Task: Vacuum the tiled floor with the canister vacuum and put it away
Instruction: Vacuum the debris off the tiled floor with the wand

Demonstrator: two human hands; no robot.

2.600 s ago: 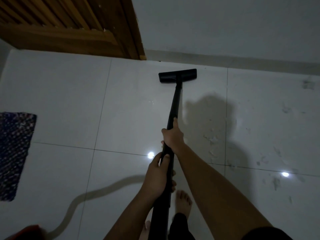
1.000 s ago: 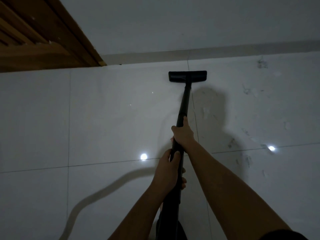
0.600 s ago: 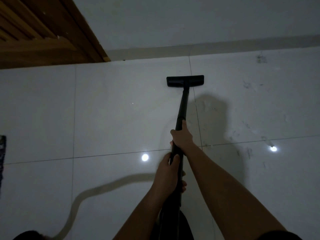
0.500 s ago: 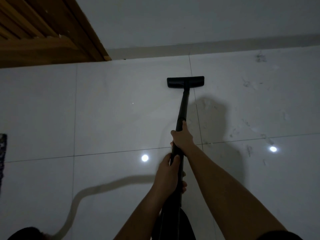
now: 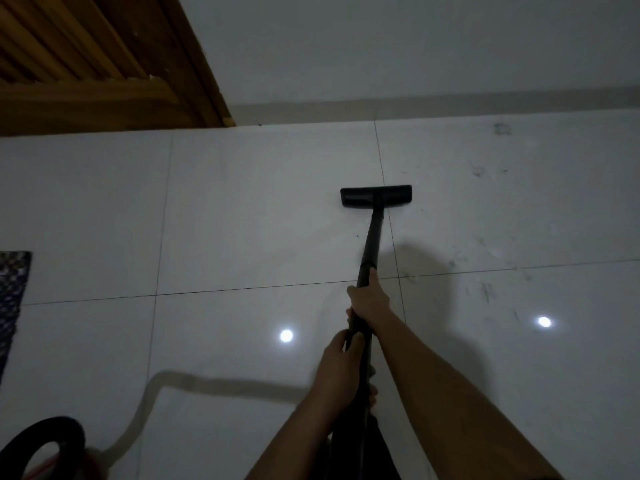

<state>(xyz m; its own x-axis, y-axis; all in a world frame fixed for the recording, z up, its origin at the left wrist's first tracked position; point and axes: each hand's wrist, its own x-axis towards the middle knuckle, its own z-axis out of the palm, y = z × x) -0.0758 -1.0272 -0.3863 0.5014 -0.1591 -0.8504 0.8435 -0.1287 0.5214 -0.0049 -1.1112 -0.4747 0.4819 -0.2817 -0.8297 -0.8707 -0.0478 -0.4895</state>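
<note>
Both hands grip the black vacuum wand (image 5: 372, 239). My right hand (image 5: 369, 299) is wrapped around it higher up, and my left hand (image 5: 341, 370) holds it lower, closer to my body. The flat black floor nozzle (image 5: 375, 195) rests on the glossy white tiled floor (image 5: 242, 220), straddling a grout line. A pale grey hose (image 5: 207, 388) snakes left across the floor to the canister vacuum (image 5: 45, 445), whose black handle and red body show at the bottom left corner. Dusty smudges (image 5: 485, 289) mark the tiles to the right of the wand.
A wooden louvred door (image 5: 97, 60) stands at the top left, next to a white wall with a skirting strip (image 5: 450, 102). A dark patterned mat (image 5: 14, 296) lies at the left edge. Two ceiling lights reflect on the tiles.
The nozzle has been drawn back from the skirting toward me. The view has shifted, so the mat and the canister's handle now show at the left. Both hands keep their grip.
</note>
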